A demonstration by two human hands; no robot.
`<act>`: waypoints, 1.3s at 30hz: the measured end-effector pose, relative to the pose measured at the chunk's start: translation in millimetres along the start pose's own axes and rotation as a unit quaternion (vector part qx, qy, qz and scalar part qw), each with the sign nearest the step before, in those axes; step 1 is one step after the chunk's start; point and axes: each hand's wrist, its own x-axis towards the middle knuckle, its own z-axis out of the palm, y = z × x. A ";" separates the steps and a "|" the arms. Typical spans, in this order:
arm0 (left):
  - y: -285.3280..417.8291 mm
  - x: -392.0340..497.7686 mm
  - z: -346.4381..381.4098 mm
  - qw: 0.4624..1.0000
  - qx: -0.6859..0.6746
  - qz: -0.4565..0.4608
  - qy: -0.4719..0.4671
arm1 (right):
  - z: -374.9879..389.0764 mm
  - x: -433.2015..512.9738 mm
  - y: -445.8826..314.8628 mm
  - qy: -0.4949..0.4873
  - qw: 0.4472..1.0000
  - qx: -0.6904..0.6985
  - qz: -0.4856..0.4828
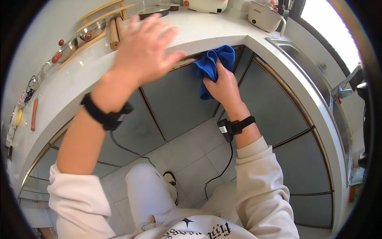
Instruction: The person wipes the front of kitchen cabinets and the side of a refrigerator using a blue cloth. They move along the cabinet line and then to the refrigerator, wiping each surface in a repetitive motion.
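Note:
My right hand (224, 85) grips a blue cleaning cloth (212, 61), bunched up at the top of a grey cabinet door (179, 101) near the inner corner. The cloth touches the metal trim strip (191, 60) just under the countertop edge. Over the white countertop (197, 28) is my left hand (149, 49), slightly blurred, with fingers spread and nothing in it. Whether its palm touches the countertop I cannot tell. Each wrist wears a black strap with a small device and a cable.
Behind my left hand stand wooden rolling pins (117, 31) and metal bowls (92, 30). A cream electric pot (264, 18) sits at the back corner. On the right are a steel sink (301, 59) and a faucet (346, 83). Cables hang above the tiled floor (191, 161).

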 end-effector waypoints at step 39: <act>-76.7 -99.2 -68.1 0.979 -0.013 -0.182 -0.092 | 92.7 -58.2 -98.3 0.017 0.972 0.071 -0.222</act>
